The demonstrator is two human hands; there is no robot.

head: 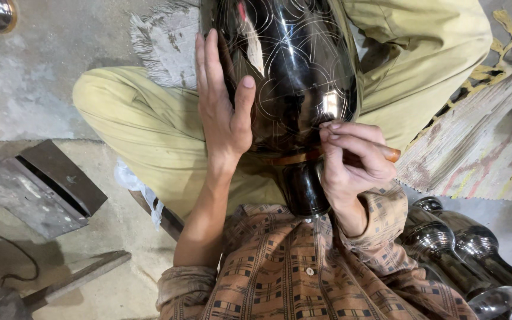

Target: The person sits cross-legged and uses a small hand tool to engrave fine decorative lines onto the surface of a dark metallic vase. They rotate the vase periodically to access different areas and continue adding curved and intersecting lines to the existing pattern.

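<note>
A large glossy black vase (pixel 294 71) with thin engraved curved lines lies across my lap, its narrow neck (pixel 303 186) pointing at my chest. My left hand (pixel 220 106) rests flat on the vase's left side, fingers stretched up and thumb on the surface. My right hand (pixel 351 157) pinches a slim engraving tool with an orange-brown wooden handle (pixel 389 153). The tool's tip touches the vase's lower right side near the copper-coloured band (pixel 291 159).
I sit cross-legged in olive trousers on a concrete floor. A rusty metal box (pixel 40 186) lies at left with a metal bar (pixel 72 281) below it. Shiny metal vases (pixel 457 249) lie at lower right. A striped woven mat (pixel 475 136) is at right.
</note>
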